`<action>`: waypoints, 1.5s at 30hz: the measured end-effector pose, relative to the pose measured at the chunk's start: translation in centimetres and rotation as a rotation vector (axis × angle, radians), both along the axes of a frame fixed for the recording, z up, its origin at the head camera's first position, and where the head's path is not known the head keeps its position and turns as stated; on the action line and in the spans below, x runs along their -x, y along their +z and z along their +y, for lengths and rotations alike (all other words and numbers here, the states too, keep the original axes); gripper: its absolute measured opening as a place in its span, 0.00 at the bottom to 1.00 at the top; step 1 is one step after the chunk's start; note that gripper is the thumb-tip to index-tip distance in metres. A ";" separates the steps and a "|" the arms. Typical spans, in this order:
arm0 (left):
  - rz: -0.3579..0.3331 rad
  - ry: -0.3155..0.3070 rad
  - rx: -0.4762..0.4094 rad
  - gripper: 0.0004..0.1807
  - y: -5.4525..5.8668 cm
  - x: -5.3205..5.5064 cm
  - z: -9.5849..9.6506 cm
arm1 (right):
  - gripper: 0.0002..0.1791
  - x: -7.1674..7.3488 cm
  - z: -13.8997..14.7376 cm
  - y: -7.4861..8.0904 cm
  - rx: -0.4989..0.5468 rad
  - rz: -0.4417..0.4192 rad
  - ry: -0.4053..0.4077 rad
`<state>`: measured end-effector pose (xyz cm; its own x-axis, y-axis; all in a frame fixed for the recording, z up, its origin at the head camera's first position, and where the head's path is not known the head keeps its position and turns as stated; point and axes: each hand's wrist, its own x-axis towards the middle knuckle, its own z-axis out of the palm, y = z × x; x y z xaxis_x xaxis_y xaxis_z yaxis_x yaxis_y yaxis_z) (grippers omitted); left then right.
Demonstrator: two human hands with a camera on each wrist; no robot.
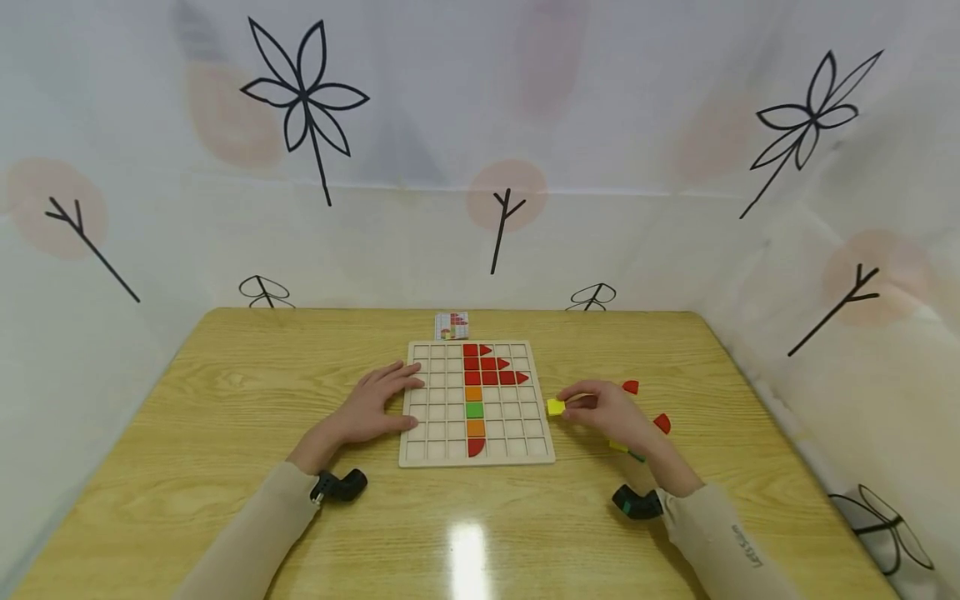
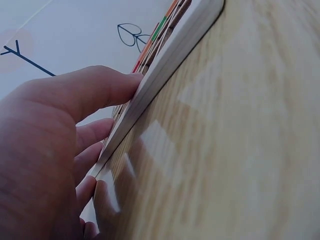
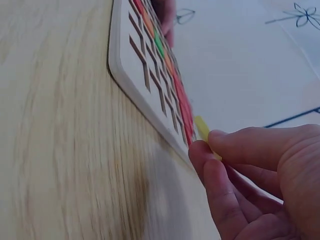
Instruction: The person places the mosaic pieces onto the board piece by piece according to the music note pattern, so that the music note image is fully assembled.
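A pale wooden grid board (image 1: 442, 429) lies on the table, with square cells. Red squares and pointed red pieces fill its upper middle rows. Below them run an orange square (image 1: 473, 393), a green square (image 1: 475, 410), another orange square and a red quarter-round piece (image 1: 476, 448). My left hand (image 1: 373, 406) rests at the board's left edge, fingers spread and fairly straight, fingertips on the rim. Just off the board's right edge, my right hand (image 1: 606, 413) pinches a yellow square tile (image 1: 556, 407) between thumb and fingers; the right wrist view shows the tile (image 3: 201, 127) edge-on.
Red quarter-round pieces (image 1: 662, 423) lie right of the right hand. A yellow piece (image 1: 618, 446) and a green piece (image 1: 637, 457) show partly under that wrist. Behind the board sits a small printed pattern card (image 1: 452, 326). A patterned cloth hangs behind the table.
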<state>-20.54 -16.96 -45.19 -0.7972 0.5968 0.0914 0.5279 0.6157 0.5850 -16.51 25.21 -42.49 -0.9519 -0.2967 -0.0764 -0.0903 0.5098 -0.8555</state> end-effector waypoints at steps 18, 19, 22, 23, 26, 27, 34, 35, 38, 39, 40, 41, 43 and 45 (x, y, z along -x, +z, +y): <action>0.001 0.004 0.009 0.34 0.0 0.0 0.1 | 0.10 -0.8 -6.4 0.3 0.027 0.039 0.192; 0.001 0.004 0.010 0.34 0.0 0.0 0.1 | 0.10 -0.8 -6.7 0.3 0.028 0.039 0.201; 0.000 0.004 0.007 0.34 0.0 0.0 0.1 | 0.10 -0.9 -7.8 0.2 0.032 0.038 0.225; -0.001 0.003 0.006 0.34 0.0 0.0 0.1 | 0.10 -1.0 -8.1 0.1 0.037 0.040 0.240; -0.001 0.002 0.006 0.34 0.0 0.0 0.0 | 0.10 -1.1 -9.1 -0.1 0.053 0.040 0.276; 0.000 0.002 0.007 0.34 0.0 0.0 0.0 | 0.10 -1.2 -9.4 -0.1 0.058 0.039 0.287; 0.004 0.000 0.006 0.34 0.1 0.0 0.1 | 0.10 -1.5 -10.9 0.0 0.059 0.069 0.336; 0.005 -0.001 0.006 0.34 0.1 0.0 0.1 | 0.10 -1.5 -11.0 0.1 0.052 0.076 0.340; 0.008 -0.003 0.006 0.35 0.1 0.0 0.0 | 0.10 -1.5 -11.5 0.1 0.029 0.099 0.352; 0.009 -0.004 0.006 0.34 0.1 0.0 0.0 | 0.10 -1.5 -11.6 0.1 0.021 0.101 0.355; 0.009 -0.004 0.005 0.34 0.1 0.0 0.0 | 0.10 -1.5 -11.8 0.1 0.013 0.102 0.355; 0.009 -0.004 0.006 0.34 0.1 0.0 0.0 | 0.10 -1.5 -11.9 0.1 0.000 0.107 0.356; 0.006 -0.002 0.009 0.34 0.1 0.0 0.0 | 0.09 -1.5 -12.2 0.1 -0.013 0.111 0.358; 0.001 0.002 0.010 0.34 0.1 0.0 0.0 | 0.09 -1.6 -12.5 0.2 -0.029 0.113 0.356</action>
